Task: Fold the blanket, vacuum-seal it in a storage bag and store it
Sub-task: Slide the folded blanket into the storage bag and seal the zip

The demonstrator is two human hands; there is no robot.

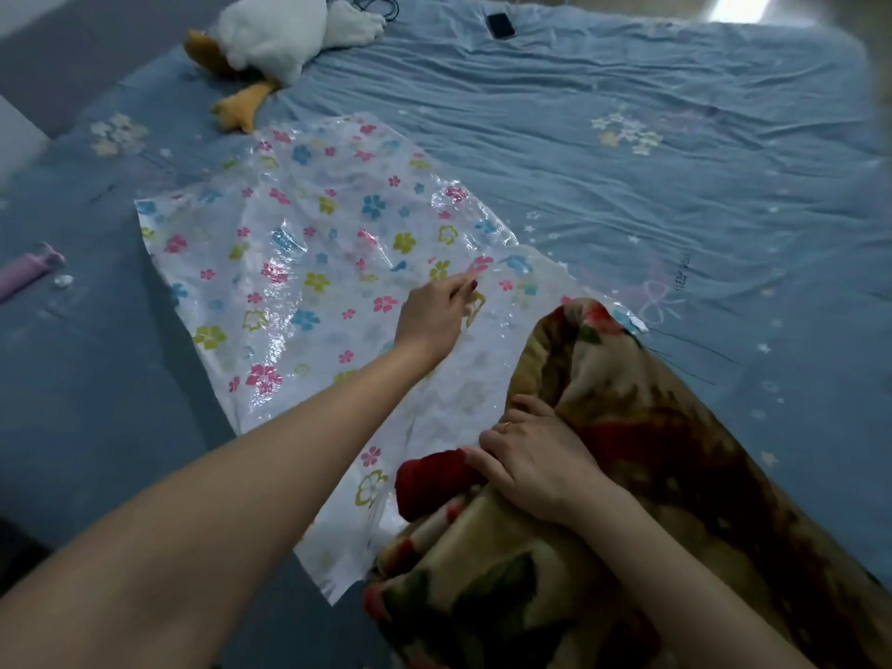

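A clear plastic storage bag (309, 243) printed with coloured flowers lies flat on the bed, its mouth end towards me. A folded plush blanket (642, 456), tan with red and green flowers, rests at the lower right, partly over the bag's near right corner. My left hand (434, 316) reaches out over the bag, its fingertips pinching the top plastic layer near the right edge. My right hand (536, 461) presses down on the blanket, fingers gripping its fold.
The bed is covered by a wrinkled blue sheet (627, 137). A white plush duck (275, 36) lies at the far left, a dark phone (500, 25) at the far edge, and a lilac object (29, 272) at the left.
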